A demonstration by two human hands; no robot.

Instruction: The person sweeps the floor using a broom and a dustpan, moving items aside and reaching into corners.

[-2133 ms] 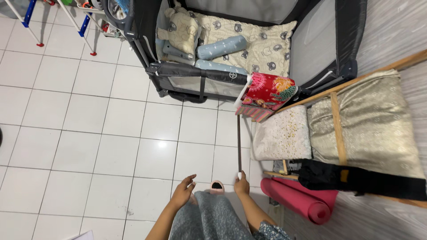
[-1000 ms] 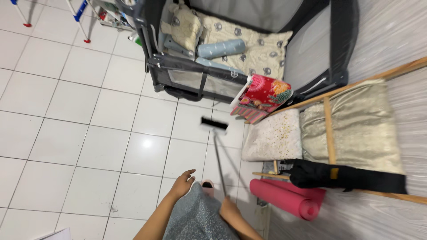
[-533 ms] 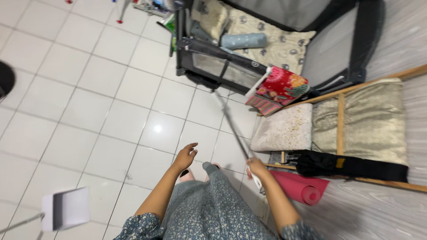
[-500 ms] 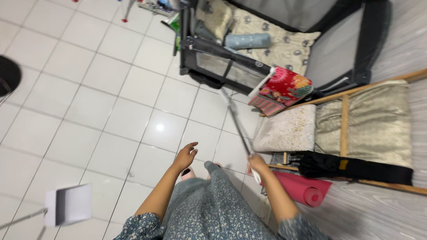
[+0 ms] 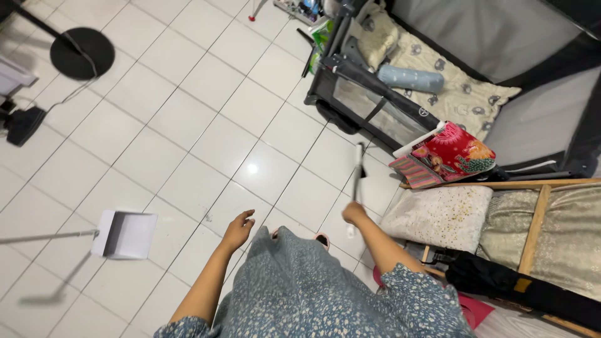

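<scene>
My right hand (image 5: 354, 213) grips a long thin stick (image 5: 358, 178), fingers wrapped around it low down, so that most of it rises up and away from me over the white tiled floor (image 5: 188, 125). It is blurred, and I cannot tell what sits at its far end. My left hand (image 5: 238, 229) holds nothing; it hangs over the tiles with the fingers loosely curled and a little apart. Between my arms falls the blue-grey flowered cloth of my dress (image 5: 313, 288).

Off to my left a white dustpan (image 5: 125, 234) on a long pale handle stands on the floor, well apart from both hands. Farther left at the top is a round black base (image 5: 82, 52) with a cord running from it.

Ahead of the stick is a black playpen (image 5: 375, 100) with a patterned mat inside, and a pale blue bolster (image 5: 410, 79) lies on that mat. Beside the playpen's near corner rests a red flowered bag (image 5: 452, 155). Just right of my right hand a cream speckled cushion (image 5: 438, 215) lies on a wooden-framed seat (image 5: 532, 219), and a black folded thing (image 5: 519, 288) lies along its near edge.
</scene>
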